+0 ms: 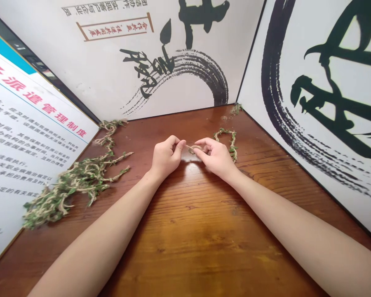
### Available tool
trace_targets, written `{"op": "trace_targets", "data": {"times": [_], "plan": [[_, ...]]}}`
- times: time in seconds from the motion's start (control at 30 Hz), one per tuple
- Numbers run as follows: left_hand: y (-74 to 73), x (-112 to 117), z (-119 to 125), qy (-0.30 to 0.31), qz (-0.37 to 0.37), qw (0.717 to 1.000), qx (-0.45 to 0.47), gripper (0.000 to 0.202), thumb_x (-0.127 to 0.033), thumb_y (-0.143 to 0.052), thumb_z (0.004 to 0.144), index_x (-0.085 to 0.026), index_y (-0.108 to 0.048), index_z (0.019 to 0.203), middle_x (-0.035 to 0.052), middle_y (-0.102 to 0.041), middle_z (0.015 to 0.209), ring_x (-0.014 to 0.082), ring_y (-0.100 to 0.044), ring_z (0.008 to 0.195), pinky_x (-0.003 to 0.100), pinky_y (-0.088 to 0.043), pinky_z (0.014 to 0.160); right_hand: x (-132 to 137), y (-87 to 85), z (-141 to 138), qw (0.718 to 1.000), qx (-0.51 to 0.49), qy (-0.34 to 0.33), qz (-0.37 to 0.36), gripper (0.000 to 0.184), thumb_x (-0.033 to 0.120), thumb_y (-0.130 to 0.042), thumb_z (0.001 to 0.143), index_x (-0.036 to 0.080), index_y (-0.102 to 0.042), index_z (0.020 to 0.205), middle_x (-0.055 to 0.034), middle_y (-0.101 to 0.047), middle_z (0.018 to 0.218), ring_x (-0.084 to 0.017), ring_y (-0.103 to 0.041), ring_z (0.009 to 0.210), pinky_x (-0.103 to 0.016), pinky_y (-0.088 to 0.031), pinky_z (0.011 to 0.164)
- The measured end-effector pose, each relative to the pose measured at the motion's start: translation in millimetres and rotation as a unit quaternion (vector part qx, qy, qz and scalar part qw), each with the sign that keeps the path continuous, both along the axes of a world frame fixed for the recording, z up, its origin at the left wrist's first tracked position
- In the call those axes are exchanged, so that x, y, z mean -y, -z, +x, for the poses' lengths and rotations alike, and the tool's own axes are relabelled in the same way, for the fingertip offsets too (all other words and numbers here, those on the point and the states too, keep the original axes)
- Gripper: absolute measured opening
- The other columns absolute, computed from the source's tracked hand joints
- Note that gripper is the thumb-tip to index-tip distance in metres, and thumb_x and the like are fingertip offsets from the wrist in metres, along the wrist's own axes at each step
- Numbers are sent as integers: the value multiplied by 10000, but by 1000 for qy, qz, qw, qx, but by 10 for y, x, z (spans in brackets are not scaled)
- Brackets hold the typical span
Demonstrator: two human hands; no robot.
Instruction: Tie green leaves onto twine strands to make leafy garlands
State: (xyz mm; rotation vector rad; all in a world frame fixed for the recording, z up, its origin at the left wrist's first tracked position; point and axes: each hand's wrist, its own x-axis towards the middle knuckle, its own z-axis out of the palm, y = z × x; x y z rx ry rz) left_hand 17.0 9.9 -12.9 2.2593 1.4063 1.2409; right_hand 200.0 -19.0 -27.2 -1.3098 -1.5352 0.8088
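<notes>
Between my two hands runs a short stretch of twine with green leaves [191, 149], held above the wooden table [185, 231]. My left hand [168, 154] is closed, its thumb and forefinger pinching the twine's left end. My right hand [214, 154] grips the same twine between thumb and fingers a little to the right. From behind my right hand a loop of the leafy twine [233, 144] curves out over the table. Part of the twine is hidden inside my fingers.
A tangled heap of leafy twine [77, 181] lies on the left, with a strand trailing to the back corner. A small green scrap [235, 108] sits at the far right corner. Printed panels wall the table: left [24, 136], back [95, 78] and right [327, 165].
</notes>
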Motion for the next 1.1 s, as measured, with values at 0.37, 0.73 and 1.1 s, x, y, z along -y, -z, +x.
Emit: {"op": "trace_targets", "data": {"times": [0.37, 0.73, 1.1], "plan": [[-20, -13, -25, -39, -1, 998, 58, 320, -379, -562, 927, -164, -541, 691, -7, -457, 566, 108, -365, 541, 265, -325, 559, -7, 14, -1, 1000, 10, -3, -12, 240, 405, -689, 856, 172, -724, 900, -22, -679, 723, -161, -600, 677, -316, -442, 706], [-8, -50, -42, -70, -29, 991, 109, 332, -391, -563, 924, -172, -506, 681, -5, -448, 588, 116, -381, 567, 275, -337, 583, 5, 3, -11, 1000, 11, -5, -7, 225, 391, -680, 860, 170, -722, 856, -30, -694, 738, -157, -600, 676, -312, -448, 717], [-15, -76, -57, -96, -33, 988, 115, 341, -395, -553, 924, -173, -497, 671, -1, -450, 593, 119, -391, 576, 278, -339, 597, 38, -41, -14, 1000, 23, 7, -19, 349, 481, -663, 877, 170, -679, 721, -51, -679, 707, -170, -591, 678, -298, -410, 651]]}}
